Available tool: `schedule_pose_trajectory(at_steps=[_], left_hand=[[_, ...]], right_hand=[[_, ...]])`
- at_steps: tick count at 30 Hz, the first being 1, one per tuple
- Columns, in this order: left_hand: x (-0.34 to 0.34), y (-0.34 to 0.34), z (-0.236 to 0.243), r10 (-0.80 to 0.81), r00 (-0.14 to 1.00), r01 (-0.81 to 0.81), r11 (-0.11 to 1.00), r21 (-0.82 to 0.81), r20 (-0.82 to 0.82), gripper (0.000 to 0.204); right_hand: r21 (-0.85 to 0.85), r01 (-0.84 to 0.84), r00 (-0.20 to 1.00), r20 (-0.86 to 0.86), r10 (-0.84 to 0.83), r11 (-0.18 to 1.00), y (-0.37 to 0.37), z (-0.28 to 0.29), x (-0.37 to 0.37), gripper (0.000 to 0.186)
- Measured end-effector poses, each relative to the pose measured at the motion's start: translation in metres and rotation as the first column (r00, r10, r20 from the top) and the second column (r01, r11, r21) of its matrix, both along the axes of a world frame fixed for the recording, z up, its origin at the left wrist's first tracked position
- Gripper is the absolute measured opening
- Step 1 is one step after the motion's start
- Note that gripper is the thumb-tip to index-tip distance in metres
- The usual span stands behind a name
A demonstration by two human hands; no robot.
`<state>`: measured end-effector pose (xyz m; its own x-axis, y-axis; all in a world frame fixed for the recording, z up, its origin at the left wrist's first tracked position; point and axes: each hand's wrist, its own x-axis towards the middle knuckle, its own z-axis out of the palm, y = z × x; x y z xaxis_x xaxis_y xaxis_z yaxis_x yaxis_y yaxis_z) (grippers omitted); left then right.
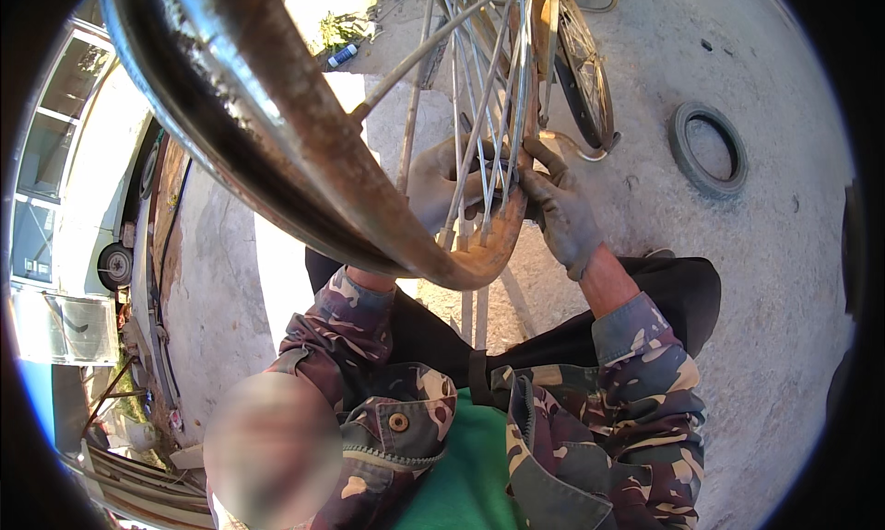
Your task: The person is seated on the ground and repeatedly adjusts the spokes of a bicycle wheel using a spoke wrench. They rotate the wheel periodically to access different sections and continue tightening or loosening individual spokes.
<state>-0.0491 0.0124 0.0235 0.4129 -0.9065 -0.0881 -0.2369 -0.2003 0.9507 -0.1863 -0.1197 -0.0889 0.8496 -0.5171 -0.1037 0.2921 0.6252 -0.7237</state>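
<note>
A rusty bicycle wheel rim (pixel 346 175) stands tilted close in front of me, its metal spokes (pixel 458 175) running up from the lower edge. My left hand (pixel 433 187), in a grey work glove, reaches behind the spokes. Its fingers look curled around something dark, which the spokes partly hide. On the right side of the wheel, my right hand (pixel 564 212) wears a matching glove. The thumb and fingers of that hand are closed at the rim's edge, beside the spoke ends; the fingertips are partly out of sight.
Behind the wheel stands a bicycle part with another spoked wheel (pixel 587 69). A loose tyre (pixel 708 150) lies on the concrete at the right. Far off is a blue bottle-like container (pixel 342 55). Along the left are a small wheel (pixel 115 266) and long scrap pieces (pixel 147 484).
</note>
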Motion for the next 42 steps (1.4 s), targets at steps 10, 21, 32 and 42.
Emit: schedule_pose_trajectory(at_steps=[10, 21, 32, 42], left_hand=[[0.011, 0.004, -0.008, -0.051, 0.953, 0.036, 0.998, -0.056, -0.3, 0.04], [0.031, -0.011, -0.016, -0.355, 0.828, 0.311, 0.935, -0.172, -0.434, 0.053], [0.033, -0.02, -0.044, -0.188, 0.965, 0.162, 0.975, -0.149, -0.182, 0.05], [0.006, -0.031, -0.005, -0.152, 0.983, 0.167, 0.974, -0.15, 0.108, 0.027]], right_hand=[[-0.007, -0.001, 1.0, 0.005, 0.001, 1.0, 0.0, -0.001, 0.0, 0.063], [0.013, 0.04, 0.999, 0.035, -0.04, 0.999, 0.001, 0.0, 0.0, 0.066], [0.032, 0.025, 0.997, 0.073, -0.027, 0.999, 0.0, -0.006, 0.004, 0.059], [0.032, 0.049, 0.995, 0.087, -0.052, 0.998, 0.002, -0.003, 0.008, 0.059]])
